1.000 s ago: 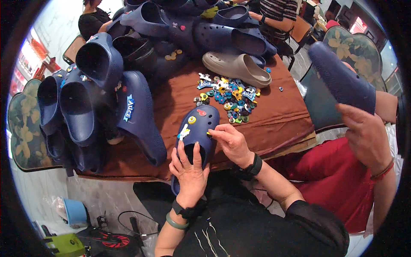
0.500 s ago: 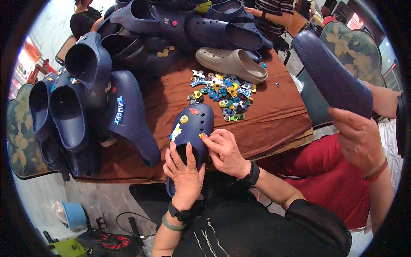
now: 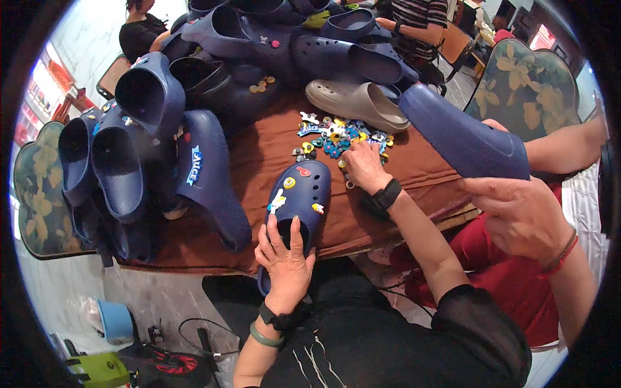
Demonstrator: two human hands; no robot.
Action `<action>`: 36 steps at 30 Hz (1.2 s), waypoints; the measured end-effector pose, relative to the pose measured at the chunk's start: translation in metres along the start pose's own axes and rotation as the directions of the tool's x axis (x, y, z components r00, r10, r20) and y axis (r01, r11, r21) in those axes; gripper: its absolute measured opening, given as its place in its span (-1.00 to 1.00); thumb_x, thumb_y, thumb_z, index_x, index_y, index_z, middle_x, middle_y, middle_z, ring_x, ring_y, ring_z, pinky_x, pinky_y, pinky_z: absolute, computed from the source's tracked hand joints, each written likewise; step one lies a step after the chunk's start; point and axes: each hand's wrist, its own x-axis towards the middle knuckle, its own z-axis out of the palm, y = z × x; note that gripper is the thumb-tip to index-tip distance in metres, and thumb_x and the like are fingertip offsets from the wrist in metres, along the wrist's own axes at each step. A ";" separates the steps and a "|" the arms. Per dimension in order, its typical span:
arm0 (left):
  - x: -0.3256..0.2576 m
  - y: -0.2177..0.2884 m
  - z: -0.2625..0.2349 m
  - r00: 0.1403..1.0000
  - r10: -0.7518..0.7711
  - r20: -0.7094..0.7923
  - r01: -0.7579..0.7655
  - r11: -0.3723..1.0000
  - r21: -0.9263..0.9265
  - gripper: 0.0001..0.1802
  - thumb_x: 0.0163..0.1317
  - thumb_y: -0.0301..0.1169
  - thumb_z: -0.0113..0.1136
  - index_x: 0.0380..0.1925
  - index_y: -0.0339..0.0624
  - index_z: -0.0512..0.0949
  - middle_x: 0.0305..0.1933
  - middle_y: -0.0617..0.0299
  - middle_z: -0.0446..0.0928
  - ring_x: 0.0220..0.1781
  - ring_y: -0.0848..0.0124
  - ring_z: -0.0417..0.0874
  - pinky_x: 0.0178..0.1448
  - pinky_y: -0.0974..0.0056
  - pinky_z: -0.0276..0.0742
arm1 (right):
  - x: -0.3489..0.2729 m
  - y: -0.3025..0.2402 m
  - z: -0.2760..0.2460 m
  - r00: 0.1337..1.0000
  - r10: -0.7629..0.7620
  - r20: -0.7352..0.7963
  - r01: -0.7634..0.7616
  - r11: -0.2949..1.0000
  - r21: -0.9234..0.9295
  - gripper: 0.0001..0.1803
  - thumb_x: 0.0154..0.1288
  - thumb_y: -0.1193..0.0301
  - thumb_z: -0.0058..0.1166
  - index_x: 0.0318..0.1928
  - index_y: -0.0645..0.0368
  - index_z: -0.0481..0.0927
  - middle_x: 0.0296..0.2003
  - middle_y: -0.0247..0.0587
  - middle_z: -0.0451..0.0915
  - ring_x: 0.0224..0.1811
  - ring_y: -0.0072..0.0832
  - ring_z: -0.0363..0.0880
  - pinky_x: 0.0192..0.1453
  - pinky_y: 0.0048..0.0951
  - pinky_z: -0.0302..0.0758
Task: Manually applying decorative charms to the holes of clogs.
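Brown cloth covers desk point(image 3: 259, 145); heaped blue clogs point(image 3: 139, 90) at left and far side, beige clog point(image 3: 356, 103) beyond charm pile point(image 3: 328, 132). Navy clog point(image 3: 299, 223) at near edge, toe pointing away, several charms fitted: red one point(image 3: 303, 172), yellow ring-shaped one point(image 3: 289, 183), white figure point(image 3: 277, 202). Left hand point(image 3: 284, 258), fingers partly spread, has hold of it around foot opening. Right hand point(image 3: 365, 165), fingers bent, reaches into pile; cannot tell whether anything pinched. At right, co-worker's hand point(image 3: 517, 216) by another blue clog point(image 3: 462, 132).
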 end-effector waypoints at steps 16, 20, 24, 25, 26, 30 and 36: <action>-0.001 -0.001 0.001 0.997 -0.006 -0.075 0.005 1.000 -0.015 0.04 -0.01 -0.23 0.44 0.45 0.17 0.05 0.51 -0.17 -0.13 0.42 -0.18 0.03 0.26 -0.25 0.08 | -0.046 -0.074 -0.037 0.877 0.046 -0.479 0.259 0.794 0.550 -0.79 0.08 0.34 0.33 -0.21 -0.03 0.71 -0.31 -0.41 0.63 -0.14 -0.39 0.51 0.06 -0.26 0.28; -0.001 -0.001 0.001 0.997 -0.003 -0.079 0.001 1.000 -0.020 0.04 -0.01 -0.22 0.44 0.45 0.16 0.05 0.51 -0.18 -0.13 0.42 -0.18 0.03 0.26 -0.24 0.08 | -0.050 -0.079 -0.038 0.872 0.016 -0.489 0.257 0.835 0.486 -0.80 0.10 0.38 0.31 -0.21 -0.01 0.71 -0.33 -0.40 0.62 -0.13 -0.38 0.50 0.05 -0.25 0.28; 0.000 -0.002 0.003 0.998 -0.029 -0.062 0.027 0.999 -0.031 0.06 -0.02 -0.22 0.45 0.46 0.16 0.04 0.51 -0.18 -0.16 0.42 -0.19 0.02 0.26 -0.25 0.08 | -0.044 -0.080 -0.032 0.870 0.017 -0.492 0.277 0.810 0.517 -0.79 0.11 0.43 0.27 -0.19 0.00 0.70 -0.33 -0.40 0.59 -0.09 -0.36 0.48 0.09 -0.23 0.27; 0.000 -0.002 0.003 0.998 -0.032 -0.058 0.030 0.999 -0.034 0.06 -0.02 -0.22 0.45 0.46 0.17 0.03 0.51 -0.18 -0.16 0.42 -0.19 0.02 0.26 -0.26 0.08 | -0.042 -0.080 -0.031 0.874 0.011 -0.486 0.290 0.791 0.539 -0.78 0.11 0.44 0.26 -0.18 0.00 0.70 -0.33 -0.40 0.58 -0.08 -0.36 0.48 0.11 -0.23 0.27; 0.000 -0.002 0.003 0.998 -0.035 -0.056 0.033 0.999 -0.036 0.06 -0.02 -0.22 0.45 0.46 0.17 0.03 0.51 -0.18 -0.16 0.42 -0.19 0.02 0.26 -0.26 0.08 | -0.042 -0.079 -0.032 0.876 0.009 -0.483 0.289 0.791 0.539 -0.78 0.11 0.44 0.26 -0.18 0.00 0.70 -0.33 -0.40 0.58 -0.08 -0.36 0.48 0.11 -0.23 0.27; 0.001 -0.002 0.000 0.999 -0.020 -0.051 0.019 1.000 -0.008 0.09 -0.01 -0.21 0.43 0.48 0.13 -0.03 0.50 -0.23 -0.13 0.38 -0.19 0.06 0.29 -0.25 0.04 | -0.047 -0.065 -0.039 0.854 -0.161 -0.494 0.368 0.859 0.356 -0.78 0.09 0.43 0.29 -0.19 0.02 0.69 -0.37 -0.39 0.59 -0.03 -0.36 0.48 0.15 -0.22 0.25; 0.001 0.001 0.001 0.998 -0.021 -0.060 0.020 1.000 -0.021 0.04 -0.02 -0.22 0.44 0.46 0.16 0.05 0.51 -0.16 -0.14 0.43 -0.17 0.02 0.26 -0.24 0.08 | -0.035 -0.052 -0.052 0.918 -0.151 -0.367 0.361 0.702 0.613 -0.92 0.09 0.44 0.31 -0.41 0.14 0.66 -0.38 -0.32 0.61 -0.09 -0.30 0.50 0.05 -0.26 0.36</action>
